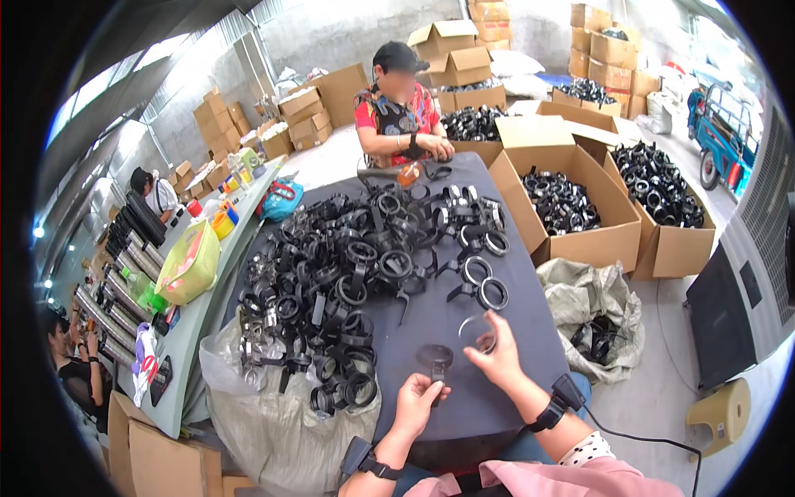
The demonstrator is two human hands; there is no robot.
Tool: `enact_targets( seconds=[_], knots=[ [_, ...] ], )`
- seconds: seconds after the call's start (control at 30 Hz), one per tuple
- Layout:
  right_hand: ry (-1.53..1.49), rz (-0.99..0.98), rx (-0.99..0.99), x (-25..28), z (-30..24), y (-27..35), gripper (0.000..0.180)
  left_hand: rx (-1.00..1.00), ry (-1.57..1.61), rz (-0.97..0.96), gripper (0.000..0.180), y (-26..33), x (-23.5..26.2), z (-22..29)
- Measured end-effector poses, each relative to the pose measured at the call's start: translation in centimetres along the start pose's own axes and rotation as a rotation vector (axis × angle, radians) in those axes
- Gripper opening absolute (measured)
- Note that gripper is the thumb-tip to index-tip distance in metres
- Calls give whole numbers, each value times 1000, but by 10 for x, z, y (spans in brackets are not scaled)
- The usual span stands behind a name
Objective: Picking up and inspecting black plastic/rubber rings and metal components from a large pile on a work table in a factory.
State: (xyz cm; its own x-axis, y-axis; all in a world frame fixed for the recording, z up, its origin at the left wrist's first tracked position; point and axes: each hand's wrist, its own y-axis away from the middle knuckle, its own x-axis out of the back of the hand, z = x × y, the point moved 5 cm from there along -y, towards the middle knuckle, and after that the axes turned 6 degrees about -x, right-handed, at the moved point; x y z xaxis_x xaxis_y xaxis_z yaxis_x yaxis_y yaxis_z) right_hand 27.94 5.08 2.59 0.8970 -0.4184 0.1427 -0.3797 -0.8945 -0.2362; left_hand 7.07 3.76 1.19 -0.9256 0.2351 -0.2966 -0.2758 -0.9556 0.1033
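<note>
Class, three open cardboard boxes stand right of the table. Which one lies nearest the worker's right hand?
The large box against the table's right edge: it sits closest to the right hand; the other boxes stand farther right or behind it.

Bright, even daylight fills the scene, blowing out the open yard beyond the cardboard boxes (580, 199). Shadows on the dark surface (464, 331) beside them are soft. Fisheye bending curves straight edges near the black rim; detail softens there.

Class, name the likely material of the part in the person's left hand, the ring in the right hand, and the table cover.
Black ring part: probably moulded plastic, matte, dull sheen. Clear ring: seemingly transparent plastic, table visible through it. Table cover: likely dark fabric, flat grey, draping over edges.
</note>
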Motion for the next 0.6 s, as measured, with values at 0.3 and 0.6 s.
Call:
enact_targets(
  seconds=[0.3,0.6],
  knots=[
    [244,-173,190,36,-53,13,100,-323,-689,171,25,1,30,6],
    [547,-330,620,44,-81,28,96,-353,-978,36,32,22,2,18]
  ],
)
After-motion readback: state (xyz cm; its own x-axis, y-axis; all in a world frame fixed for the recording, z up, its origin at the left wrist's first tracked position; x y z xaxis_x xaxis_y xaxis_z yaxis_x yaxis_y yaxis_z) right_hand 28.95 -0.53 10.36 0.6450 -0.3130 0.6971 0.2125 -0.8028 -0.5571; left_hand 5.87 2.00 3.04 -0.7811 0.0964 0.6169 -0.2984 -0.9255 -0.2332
